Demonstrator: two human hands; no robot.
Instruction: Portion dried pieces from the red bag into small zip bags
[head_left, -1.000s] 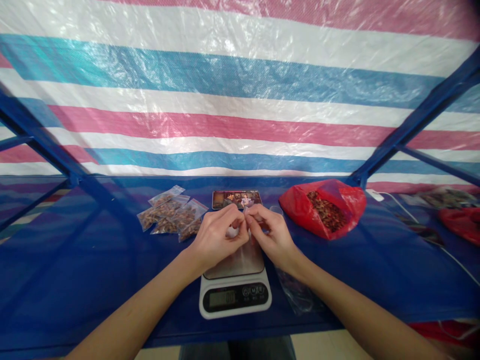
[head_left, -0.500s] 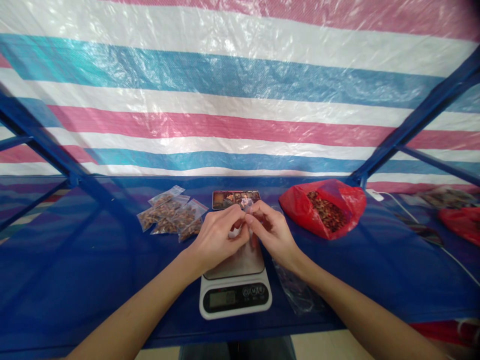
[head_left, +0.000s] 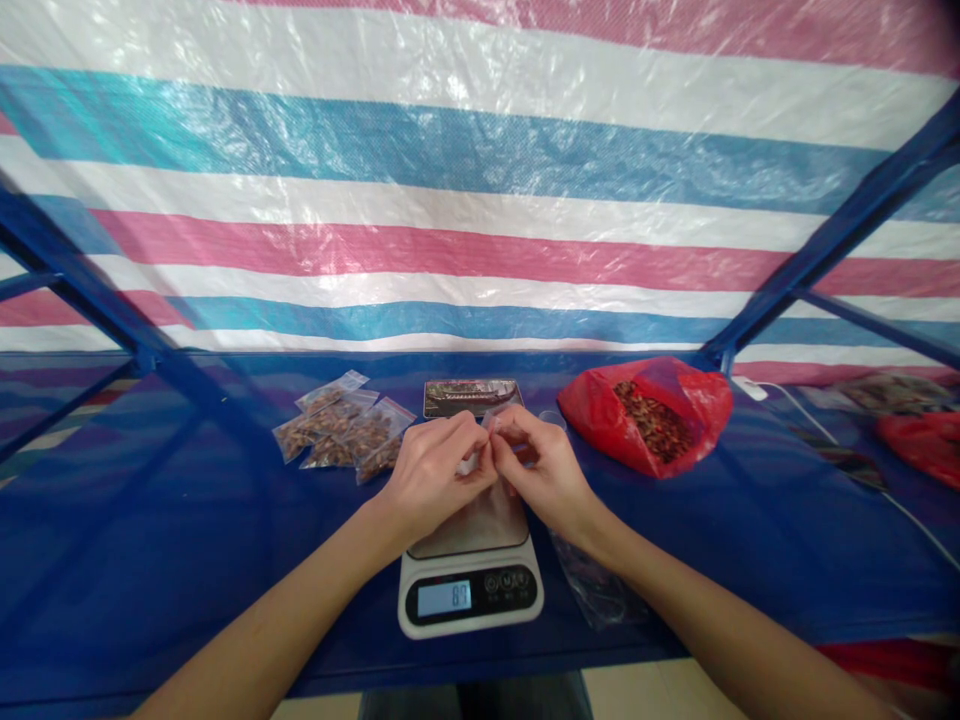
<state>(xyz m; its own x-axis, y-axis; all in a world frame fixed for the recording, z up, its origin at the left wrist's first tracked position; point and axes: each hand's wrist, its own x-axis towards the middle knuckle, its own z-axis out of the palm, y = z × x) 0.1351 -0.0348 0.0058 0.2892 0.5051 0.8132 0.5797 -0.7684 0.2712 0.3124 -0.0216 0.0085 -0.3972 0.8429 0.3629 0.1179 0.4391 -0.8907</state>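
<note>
My left hand [head_left: 435,475] and my right hand [head_left: 541,470] meet above the steel plate of a small white kitchen scale [head_left: 471,575]. Both pinch the top edge of a small clear plastic bag [head_left: 489,432] held between the fingertips; what is inside it is hidden by my fingers. The scale's display is lit and shows a number. A pile of filled clear packets [head_left: 345,432] of brown bits lies to the left of my left hand.
An open red plastic bag [head_left: 649,412] of brown bits lies at the right. A phone [head_left: 470,395] lies flat behind my hands. Empty clear bags [head_left: 596,585] sit beside the scale on the blue table [head_left: 187,540]. A white cable [head_left: 825,430] and another red bag [head_left: 926,445] are far right.
The scale's display has lit up with a number. The picture on the phone has changed. My fingers have shifted a little along the bag's top edge.
</note>
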